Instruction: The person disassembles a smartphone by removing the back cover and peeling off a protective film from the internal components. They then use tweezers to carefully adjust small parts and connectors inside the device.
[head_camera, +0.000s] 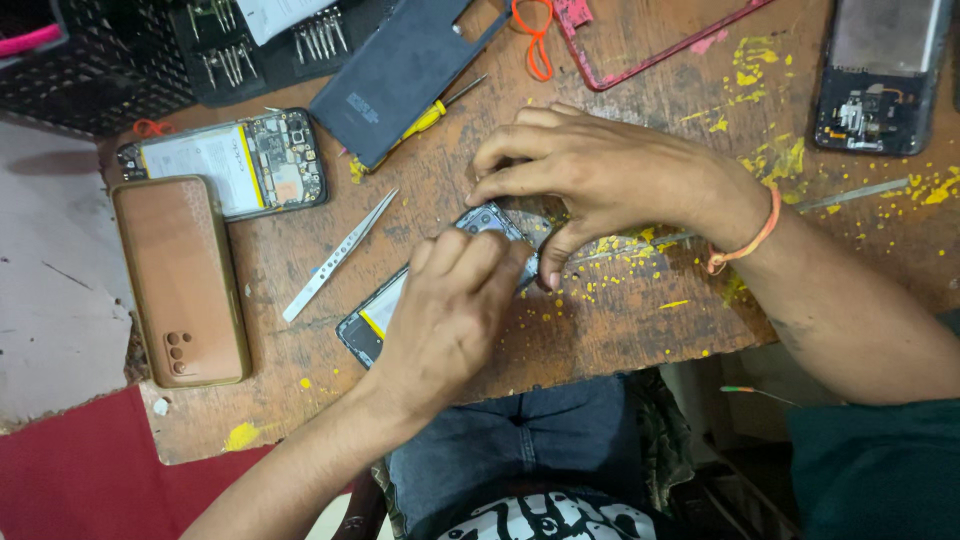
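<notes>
An opened phone (372, 318) with its back off lies at the middle of the wooden table (300, 420); its battery and camera end show. My left hand (450, 305) rests on top of it, fingers curled over its upper end. My right hand (600, 175) reaches in from the right, fingertips pressing on the same end near the camera block (485, 218). An orange thread band circles my right wrist. Whether either hand pinches a small part is hidden.
Metal tweezers (338, 255) lie left of the phone. Further left are a brown phone case (182, 280) and another opened phone (235, 162). A dark back cover (395, 75), a yellow screwdriver (432, 115), a red frame (650, 45) and a third opened phone (878, 75) lie behind.
</notes>
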